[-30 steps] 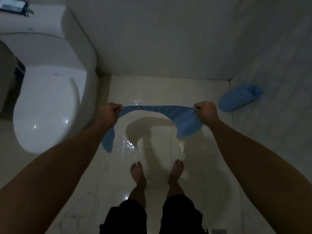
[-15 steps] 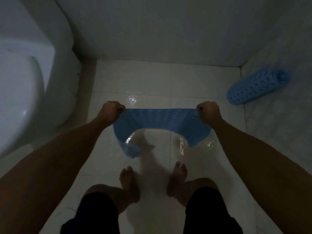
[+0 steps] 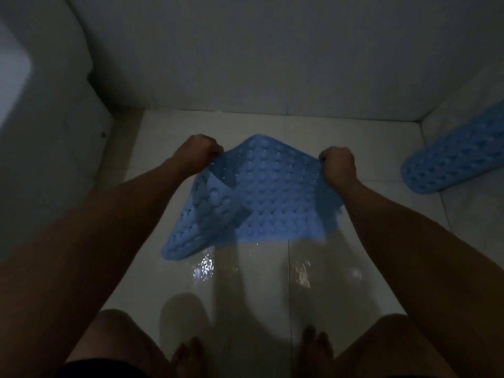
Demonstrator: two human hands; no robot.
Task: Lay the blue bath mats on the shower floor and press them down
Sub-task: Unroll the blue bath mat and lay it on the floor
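A blue bumpy bath mat (image 3: 261,197) with small holes hangs low over the wet tiled shower floor (image 3: 256,279). My left hand (image 3: 197,151) grips its far left edge and my right hand (image 3: 338,166) grips its far right edge, both with curled fingers. The mat's left part is folded over itself, and its lower left corner touches the floor or hangs just above it. A second blue mat (image 3: 452,162), rolled up, leans against the right wall at the far right.
The white toilet (image 3: 46,137) stands close on the left. Tiled walls close the far side and the right side. Water glints on the floor in front of my bare feet (image 3: 188,358), and my bent knees fill the bottom corners.
I have crouched lower and the floor looks much closer. The mat has come down from a stretched strip to a spread, partly folded sheet near the floor. Both hands keep their grip.
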